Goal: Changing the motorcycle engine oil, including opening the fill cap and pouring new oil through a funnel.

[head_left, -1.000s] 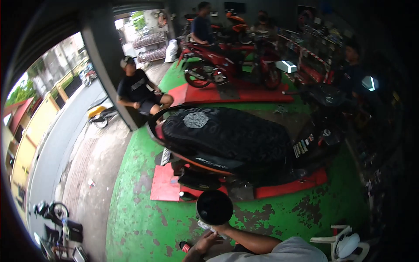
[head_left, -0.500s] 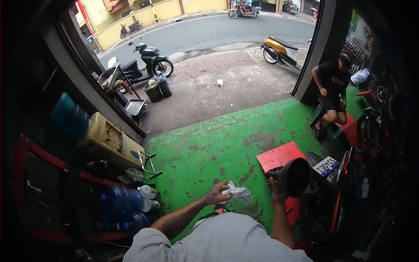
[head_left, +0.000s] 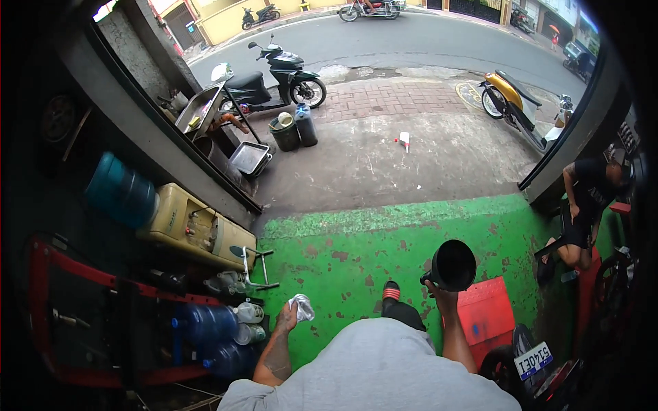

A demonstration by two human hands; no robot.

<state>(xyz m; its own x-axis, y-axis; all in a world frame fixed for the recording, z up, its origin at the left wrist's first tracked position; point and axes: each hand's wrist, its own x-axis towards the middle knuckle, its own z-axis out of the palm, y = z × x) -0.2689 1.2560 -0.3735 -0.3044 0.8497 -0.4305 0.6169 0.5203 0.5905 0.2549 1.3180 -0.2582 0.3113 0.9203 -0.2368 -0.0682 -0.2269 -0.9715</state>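
My left hand (head_left: 288, 316) is closed around a crumpled white cloth (head_left: 301, 307), held out low over the green floor beside the water jugs. In my right hand (head_left: 441, 293) is a black round open-mouthed container (head_left: 455, 265), its dark hollow facing up. The fingers grip it at its lower left side, where a small dark part sticks out; its exact kind cannot be made out. My foot in a red-and-black striped slipper (head_left: 391, 292) shows between the two arms.
A red board (head_left: 485, 312) and a parked motorcycle (head_left: 534, 359) are on my right. At left stand a cream water dispenser (head_left: 195, 222), a metal stand (head_left: 259, 267) and blue jugs (head_left: 199, 322). A seated person (head_left: 588, 205) is at far right. Ahead, a white bottle (head_left: 404, 142) lies on concrete.
My view has turned left and moved forward, so scooters and street shift right. The left hand swings out to the left with the cloth; the right hand still carries the black container.
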